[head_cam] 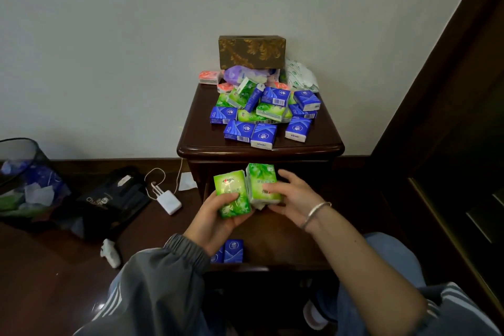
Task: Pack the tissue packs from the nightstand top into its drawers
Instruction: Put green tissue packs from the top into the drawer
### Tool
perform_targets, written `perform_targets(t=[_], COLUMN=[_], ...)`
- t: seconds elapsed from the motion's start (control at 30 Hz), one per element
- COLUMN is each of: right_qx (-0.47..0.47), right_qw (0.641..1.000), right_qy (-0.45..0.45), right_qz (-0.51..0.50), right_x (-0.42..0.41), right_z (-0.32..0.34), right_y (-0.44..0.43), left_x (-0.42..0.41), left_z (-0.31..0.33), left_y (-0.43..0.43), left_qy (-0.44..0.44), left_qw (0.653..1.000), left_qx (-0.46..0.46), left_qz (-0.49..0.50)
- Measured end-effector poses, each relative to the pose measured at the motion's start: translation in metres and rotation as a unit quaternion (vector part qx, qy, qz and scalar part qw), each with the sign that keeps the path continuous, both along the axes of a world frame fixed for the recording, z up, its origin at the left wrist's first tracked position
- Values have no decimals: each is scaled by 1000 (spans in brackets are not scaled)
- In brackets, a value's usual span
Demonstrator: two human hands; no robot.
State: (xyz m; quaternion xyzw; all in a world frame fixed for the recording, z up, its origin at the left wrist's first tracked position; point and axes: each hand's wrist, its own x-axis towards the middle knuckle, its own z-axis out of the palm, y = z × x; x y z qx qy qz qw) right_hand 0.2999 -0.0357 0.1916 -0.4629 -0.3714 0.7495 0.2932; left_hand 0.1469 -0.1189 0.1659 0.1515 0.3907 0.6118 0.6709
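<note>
Blue, green and pink tissue packs (261, 112) lie heaped on the dark wooden nightstand top (196, 142). Below it a drawer (286, 243) stands pulled out, with two blue packs (231, 251) upright at its front left. Above the drawer my left hand (215, 215) grips a green pack (233, 194). My right hand (293, 196) holds a second green pack (261, 183) right beside it, the two packs touching.
A gold-patterned tissue box (252, 52) stands at the back of the nightstand against the wall. On the floor to the left are a mesh waste bin (24, 177), a black bag (109, 199), a white charger with cable (169, 202) and a crumpled tissue (110, 252).
</note>
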Motion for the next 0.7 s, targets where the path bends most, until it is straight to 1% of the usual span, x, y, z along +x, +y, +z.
perform_targets(t=[0.03,0.07,0.1,0.13,0.2,0.27,0.33,0.43,0.47,0.53,0.57,0.63,0.7], right_qx=[-41,-62,-65,-62,-62,-74,-73,-50,-46,-49,-56,-82,-102], right_qw=[997,993,990,990,994,996,992,973,966,956,954,950,942], right_qy=[11,13,9,4,5,-17,-93,-220,-247,-275,-280,-280,-284], right_qz=[57,102,125,126,95,52,33,55,65,85,94,114,143], right_x=[5,9,12,15,21,28,34,28,24,13,8,-1,-6], right_z=[-2,-7,-15,-23,-41,-62,-88,-130,-143,-166,-176,-194,-206], right_y=[2,2,3,5,10,18,22,17,14,10,10,9,8], left_x=[-1,-2,-4,-5,-8,-16,-32,-58,-64,-70,-71,-72,-72], left_z=[-4,-8,-13,-18,-32,-50,-73,-102,-111,-122,-125,-133,-141], left_y=[-1,-3,-4,-5,-4,0,6,10,11,13,15,21,24], left_qy=[0,6,21,46,107,167,248,344,364,407,411,382,362], left_qw=[1000,999,998,995,987,978,956,910,898,875,873,884,887], left_qx=[-15,-30,-45,-58,-78,-112,-156,-213,-224,-232,-233,-244,-268], left_qz=[-10,-25,-45,-67,-95,-57,19,91,105,120,121,112,101])
